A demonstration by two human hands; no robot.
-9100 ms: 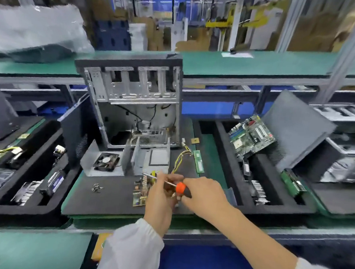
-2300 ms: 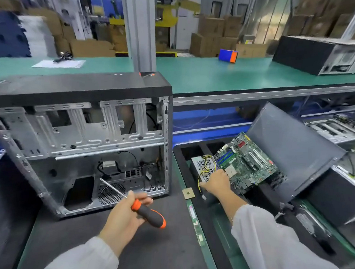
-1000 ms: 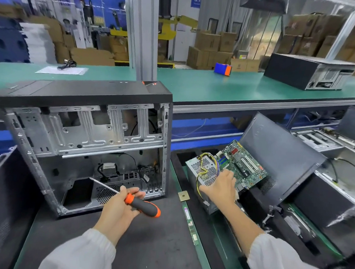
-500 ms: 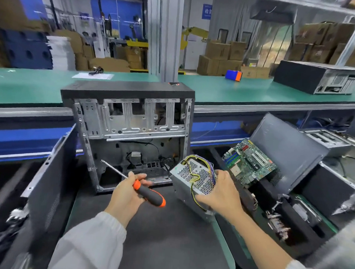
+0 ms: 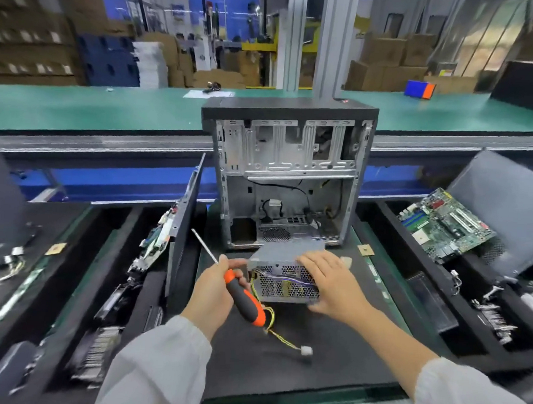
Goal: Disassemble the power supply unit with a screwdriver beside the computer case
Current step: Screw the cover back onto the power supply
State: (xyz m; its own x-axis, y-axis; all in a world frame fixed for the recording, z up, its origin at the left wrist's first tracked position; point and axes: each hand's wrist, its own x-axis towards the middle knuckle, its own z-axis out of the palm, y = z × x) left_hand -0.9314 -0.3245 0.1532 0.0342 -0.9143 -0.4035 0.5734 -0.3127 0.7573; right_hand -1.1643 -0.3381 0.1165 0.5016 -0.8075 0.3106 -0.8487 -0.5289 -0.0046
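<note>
Resting under the right hand, power supply unit touches mat.

Bright, even overhead light fills the scene and casts only soft, short shadows on the black mat. The wide lens bows the green bench and stretches the sleeves at the bottom corners. Motion blur smears the right hand, the side trays and the far boxes.
</note>
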